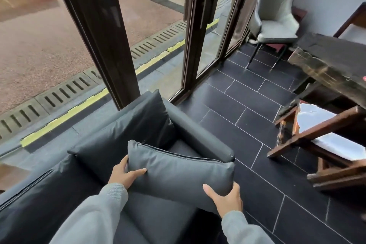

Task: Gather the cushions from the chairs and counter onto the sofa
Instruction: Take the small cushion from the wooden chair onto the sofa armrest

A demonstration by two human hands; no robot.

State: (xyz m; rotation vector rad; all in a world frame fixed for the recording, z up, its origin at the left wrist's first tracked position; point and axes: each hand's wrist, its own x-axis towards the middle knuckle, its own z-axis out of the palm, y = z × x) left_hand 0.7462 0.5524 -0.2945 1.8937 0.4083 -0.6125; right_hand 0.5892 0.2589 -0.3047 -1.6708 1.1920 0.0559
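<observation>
While both sleeved arms reach forward, the left hand [126, 172] clamps the cushion's [178, 172] left end and the right hand [224, 197] grips its near right corner, holding it above the sofa [158, 218] seat. Far right stands a grey chair [275, 16]; the dark tabletop [332, 59] is cut off at right.

Both hands grip a dark cushion [178, 172] above the sofa [154, 222] seat: the left hand [124, 174] at its left end, the right hand [225, 198] under its lower right corner. A back cushion [130, 125] leans behind. Across the tiled floor [247, 121] stand a grey chair [275, 16] and a wooden table [332, 61].
</observation>
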